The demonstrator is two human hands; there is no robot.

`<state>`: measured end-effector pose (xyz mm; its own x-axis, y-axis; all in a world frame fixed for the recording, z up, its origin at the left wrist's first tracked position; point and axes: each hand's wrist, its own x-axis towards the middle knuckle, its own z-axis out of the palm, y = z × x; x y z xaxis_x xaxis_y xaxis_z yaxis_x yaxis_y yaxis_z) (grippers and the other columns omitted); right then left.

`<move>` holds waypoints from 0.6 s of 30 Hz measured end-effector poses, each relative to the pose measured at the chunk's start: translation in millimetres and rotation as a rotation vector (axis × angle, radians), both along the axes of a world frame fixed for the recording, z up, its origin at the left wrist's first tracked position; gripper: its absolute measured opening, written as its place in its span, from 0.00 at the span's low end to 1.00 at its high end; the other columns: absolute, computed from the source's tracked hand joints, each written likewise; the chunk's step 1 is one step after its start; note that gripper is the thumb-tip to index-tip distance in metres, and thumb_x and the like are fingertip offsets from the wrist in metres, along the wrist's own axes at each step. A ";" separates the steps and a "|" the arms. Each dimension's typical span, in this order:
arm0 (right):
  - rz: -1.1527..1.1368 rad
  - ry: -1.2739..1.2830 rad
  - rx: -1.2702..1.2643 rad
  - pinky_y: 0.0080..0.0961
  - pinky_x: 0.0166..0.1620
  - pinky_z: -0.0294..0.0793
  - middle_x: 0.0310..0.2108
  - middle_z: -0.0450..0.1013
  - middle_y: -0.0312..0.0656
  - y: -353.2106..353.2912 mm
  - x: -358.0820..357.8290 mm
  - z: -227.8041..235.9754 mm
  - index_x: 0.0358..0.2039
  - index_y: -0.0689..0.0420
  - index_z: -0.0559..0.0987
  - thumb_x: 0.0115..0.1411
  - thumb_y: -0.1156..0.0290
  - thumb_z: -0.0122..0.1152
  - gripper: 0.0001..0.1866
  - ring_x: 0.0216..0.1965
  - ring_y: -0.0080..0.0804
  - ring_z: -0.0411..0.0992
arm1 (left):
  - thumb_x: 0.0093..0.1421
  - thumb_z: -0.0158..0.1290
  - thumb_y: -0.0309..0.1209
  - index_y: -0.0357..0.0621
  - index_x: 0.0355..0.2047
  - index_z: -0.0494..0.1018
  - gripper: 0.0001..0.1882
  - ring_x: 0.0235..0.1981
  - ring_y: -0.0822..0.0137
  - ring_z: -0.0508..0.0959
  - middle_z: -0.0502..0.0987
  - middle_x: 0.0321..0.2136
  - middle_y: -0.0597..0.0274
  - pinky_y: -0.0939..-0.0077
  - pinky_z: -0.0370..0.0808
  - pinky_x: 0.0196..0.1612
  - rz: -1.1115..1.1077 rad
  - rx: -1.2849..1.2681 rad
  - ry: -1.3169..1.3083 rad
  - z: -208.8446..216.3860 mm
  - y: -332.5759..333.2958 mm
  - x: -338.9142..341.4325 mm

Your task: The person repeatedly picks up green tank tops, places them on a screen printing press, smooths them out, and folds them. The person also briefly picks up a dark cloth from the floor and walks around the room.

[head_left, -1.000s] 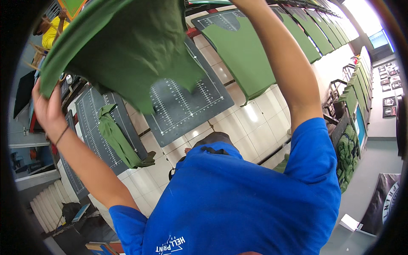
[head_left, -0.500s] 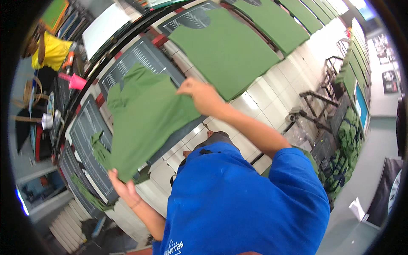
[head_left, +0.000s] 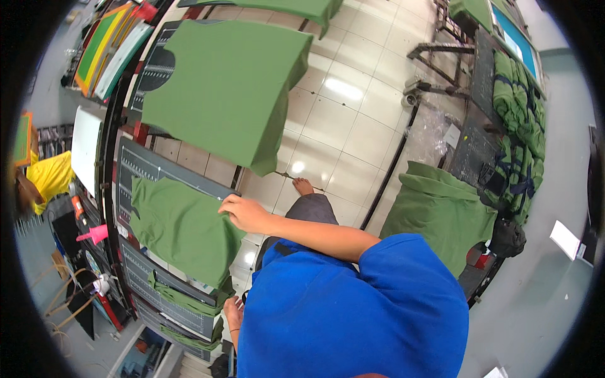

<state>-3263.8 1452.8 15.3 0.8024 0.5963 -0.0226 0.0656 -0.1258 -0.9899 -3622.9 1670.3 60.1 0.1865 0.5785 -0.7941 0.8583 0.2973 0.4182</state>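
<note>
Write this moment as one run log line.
right hand: touching green T-shirt | left hand: nearby, hold unclear | T-shirt: over gray ruled board

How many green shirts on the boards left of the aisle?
5: a cut-off shirt at the top edge, a large shirt below it, a rumpled shirt at the right hand, then a bunched shirt and, lowest, another. Others may be hidden.

Garment workshop: shirts (head_left: 183, 220) across gridded boards (head_left: 140, 162).
</note>
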 end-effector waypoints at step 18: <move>-0.112 0.248 -0.339 0.43 0.47 0.76 0.40 0.79 0.49 -117.8 -15.4 -107.9 0.42 0.59 0.79 0.60 0.67 0.55 0.13 0.43 0.50 0.77 | 0.70 0.51 0.39 0.38 0.37 0.75 0.15 0.36 0.73 0.78 0.79 0.34 0.62 0.76 0.77 0.42 -0.600 -0.164 0.020 20.0 -42.5 128.6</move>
<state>-3279.2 1335.0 -92.6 0.8074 0.4313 -0.4025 -0.2021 -0.4388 -0.8756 -3494.3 1627.8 80.1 0.4260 0.2474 -0.8703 0.9027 -0.1806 0.3905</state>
